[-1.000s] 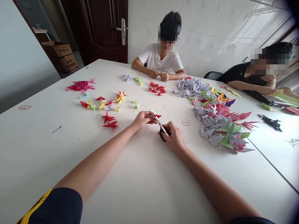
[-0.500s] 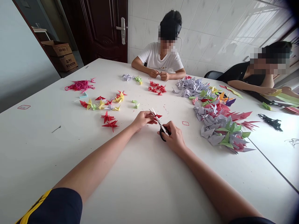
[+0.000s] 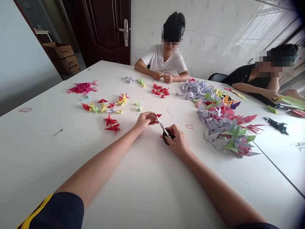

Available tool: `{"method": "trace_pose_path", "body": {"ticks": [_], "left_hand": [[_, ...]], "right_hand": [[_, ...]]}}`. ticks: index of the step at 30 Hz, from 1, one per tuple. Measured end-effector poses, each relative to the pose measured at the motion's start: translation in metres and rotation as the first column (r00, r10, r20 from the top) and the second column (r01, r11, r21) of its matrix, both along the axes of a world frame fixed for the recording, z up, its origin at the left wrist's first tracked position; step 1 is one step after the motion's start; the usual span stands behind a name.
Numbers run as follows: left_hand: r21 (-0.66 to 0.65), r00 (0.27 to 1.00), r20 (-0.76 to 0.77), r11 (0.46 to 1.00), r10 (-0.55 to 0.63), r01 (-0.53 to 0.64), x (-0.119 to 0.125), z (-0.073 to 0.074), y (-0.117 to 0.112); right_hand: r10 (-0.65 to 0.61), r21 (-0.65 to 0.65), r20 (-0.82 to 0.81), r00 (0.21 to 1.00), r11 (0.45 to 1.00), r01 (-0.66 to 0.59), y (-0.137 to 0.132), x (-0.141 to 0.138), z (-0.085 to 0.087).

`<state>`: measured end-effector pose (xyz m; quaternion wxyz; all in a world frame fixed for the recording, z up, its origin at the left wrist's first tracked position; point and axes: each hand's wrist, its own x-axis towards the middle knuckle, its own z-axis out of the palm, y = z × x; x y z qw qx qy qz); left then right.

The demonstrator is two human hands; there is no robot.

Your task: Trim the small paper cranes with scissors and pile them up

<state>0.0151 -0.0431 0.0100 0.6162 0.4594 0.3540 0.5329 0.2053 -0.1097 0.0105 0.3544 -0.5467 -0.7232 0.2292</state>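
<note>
My left hand (image 3: 143,121) pinches a small red paper crane (image 3: 157,116) just above the white table (image 3: 147,190). In my right hand (image 3: 177,140) is a pair of black-handled scissors (image 3: 164,128), fingers through the loops, blades pointing up-left at the red crane. The blade tips meet the paper beside my left fingertips. Two finished red cranes (image 3: 111,124) lie on the table to the left of my left hand.
A big heap of grey, red and green folded paper (image 3: 222,124) lies right of my hands. Small coloured cranes (image 3: 105,106) and a pink string tangle (image 3: 82,87) sit far left. One person in white (image 3: 164,60) folds opposite; another in black (image 3: 259,81) works at right.
The scissor blades have come nearly together on the red crane, and my left hand has turned the crane slightly. Both arms stay in place.
</note>
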Motion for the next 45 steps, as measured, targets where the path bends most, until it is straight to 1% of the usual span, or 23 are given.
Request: {"method": "trace_pose_path", "body": {"ticks": [5,9,12,27,33,45], "left_hand": [[-0.025,0.995,0.028,0.995,0.093,-0.092,-0.0014,-0.0027,0.0035],[-0.073,0.980,0.077,0.981,0.186,-0.180,-0.0026,-0.0029,0.0058],[-0.105,0.969,0.106,0.972,0.222,-0.211,-0.0026,-0.0014,0.0059],[-0.088,0.968,0.097,0.971,0.231,-0.223,-0.0023,-0.0005,0.0059],[-0.081,0.969,0.092,0.972,0.227,-0.220,-0.0027,-0.0001,0.0045],[-0.084,0.972,0.091,0.974,0.219,-0.211,-0.0028,-0.0004,0.0058]], "right_hand": [[0.003,0.006,-0.034,0.999,1.000,-0.003,-0.0011,0.0002,0.0001],[0.011,0.014,-0.054,0.998,1.000,-0.011,-0.0006,0.0014,-0.0025],[0.018,0.019,-0.060,0.998,1.000,-0.017,0.0002,0.0024,-0.0048],[0.012,0.028,-0.061,0.998,1.000,-0.010,0.0003,0.0033,-0.0057],[-0.003,0.005,-0.090,0.996,1.000,0.004,0.0002,0.0031,-0.0039],[0.016,-0.002,-0.096,0.995,1.000,-0.016,-0.0008,0.0023,-0.0017]]}}
